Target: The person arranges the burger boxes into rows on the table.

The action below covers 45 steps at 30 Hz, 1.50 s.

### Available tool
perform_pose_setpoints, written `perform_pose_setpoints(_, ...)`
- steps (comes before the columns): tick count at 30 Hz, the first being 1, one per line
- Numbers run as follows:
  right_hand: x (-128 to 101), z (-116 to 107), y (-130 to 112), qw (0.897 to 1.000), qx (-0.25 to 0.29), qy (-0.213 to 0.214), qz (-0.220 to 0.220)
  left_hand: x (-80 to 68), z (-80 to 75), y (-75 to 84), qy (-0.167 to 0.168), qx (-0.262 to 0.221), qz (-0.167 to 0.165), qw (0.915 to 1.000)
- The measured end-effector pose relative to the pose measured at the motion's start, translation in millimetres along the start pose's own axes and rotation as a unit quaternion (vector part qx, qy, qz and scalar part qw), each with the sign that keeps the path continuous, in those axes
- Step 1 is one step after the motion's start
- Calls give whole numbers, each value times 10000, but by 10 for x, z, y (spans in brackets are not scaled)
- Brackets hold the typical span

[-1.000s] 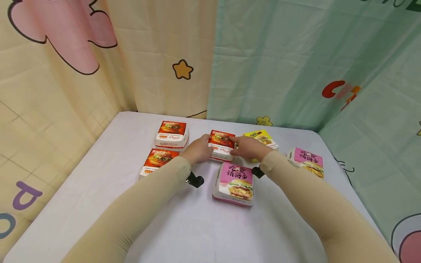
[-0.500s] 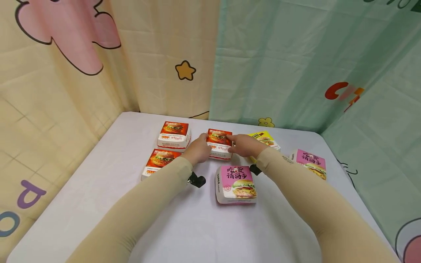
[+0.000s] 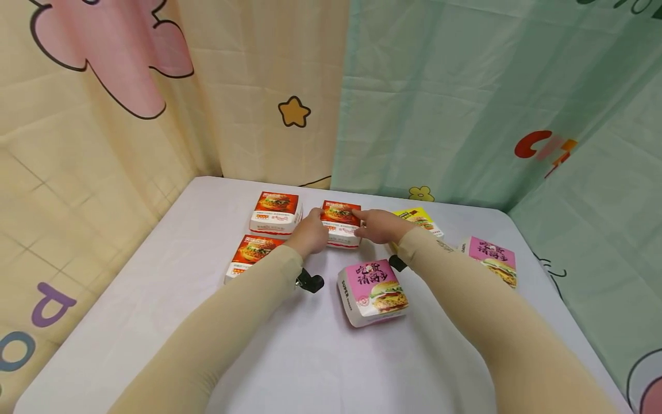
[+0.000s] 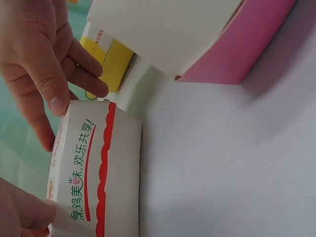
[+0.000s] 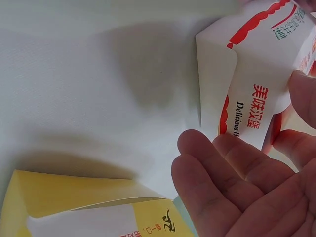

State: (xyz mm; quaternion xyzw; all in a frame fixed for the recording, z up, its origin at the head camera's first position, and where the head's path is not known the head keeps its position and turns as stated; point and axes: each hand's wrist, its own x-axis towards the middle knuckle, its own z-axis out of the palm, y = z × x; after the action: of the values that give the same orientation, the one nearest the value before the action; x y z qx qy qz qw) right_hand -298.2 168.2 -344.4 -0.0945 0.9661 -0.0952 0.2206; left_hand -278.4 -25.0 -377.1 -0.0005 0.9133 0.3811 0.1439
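— While the red burger box [image 3: 340, 222] sits mid-table beside its twin [image 3: 276, 211], who holds it?
— Left hand [image 3: 308, 236] and right hand [image 3: 379, 225] pinch its sides; I'd keep pressure even, clear of the yellow box [image 3: 418, 220].

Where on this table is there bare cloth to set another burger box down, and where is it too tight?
Free: the near stretch of the table in front of the pink box, and the left edge beside the near red box. Crowded: the far middle, where both hands, left hand and right hand, hold the middle red box between another red box and the yellow box.
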Motion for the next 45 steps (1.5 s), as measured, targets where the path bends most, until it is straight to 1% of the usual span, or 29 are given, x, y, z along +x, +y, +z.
perform_pose_setpoints(5, 29, 4, -21, 9999, -94, 33, -72, -1, -27, -7, -10, -139, -68, 9999)
perform_pose_setpoints(13, 91, 3, -34, 10000, 18, 47, -17, 29, -30, -29, 99, -142, -62, 9998)
perform_pose_setpoints(19, 121, -4, -37, 10000, 0, 15, -58, 37, -34, -32, 88, -244, -134, 9996)
perform_pose_setpoints(28, 151, -14, -50, 9999, 138, -87, -18, 31, -33, -29, 167, -155, -68, 9997)
perform_pose_setpoints(35, 148, -12, -58, 9998, 172, -105, 28, 33, -34, -28, 250, 26, -13, 9997)
perform_pose_setpoints(45, 171, 5, -57, 9993, 281, -173, 155, 23, -30, -33, 309, 48, 45, 9995)
